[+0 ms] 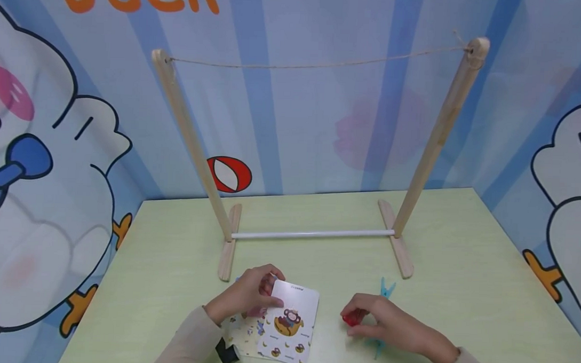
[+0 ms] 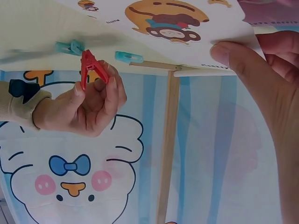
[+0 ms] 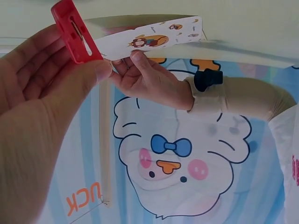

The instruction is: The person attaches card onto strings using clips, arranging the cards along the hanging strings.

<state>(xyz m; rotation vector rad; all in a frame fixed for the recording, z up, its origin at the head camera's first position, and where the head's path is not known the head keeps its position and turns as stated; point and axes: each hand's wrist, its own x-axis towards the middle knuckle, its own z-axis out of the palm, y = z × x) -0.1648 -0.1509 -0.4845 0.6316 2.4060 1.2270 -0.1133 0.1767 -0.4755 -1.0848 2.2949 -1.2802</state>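
My left hand pinches the upper left edge of a white card printed with a monkey on a banana, thumb in front and fingers behind. More cards lie behind and left of it, among them a pale patterned card. To the right, my right hand holds a red clothespin between thumb and fingers, low over the table. Two blue clothespins lie by that hand: one blue clothespin past the fingers, another blue clothespin partly hidden under the hand.
Behind the hands stands a wooden frame, with a left post, a right post and a white bottom bar. A thin string joins the post tops. A cartoon-printed backdrop rises behind the table.
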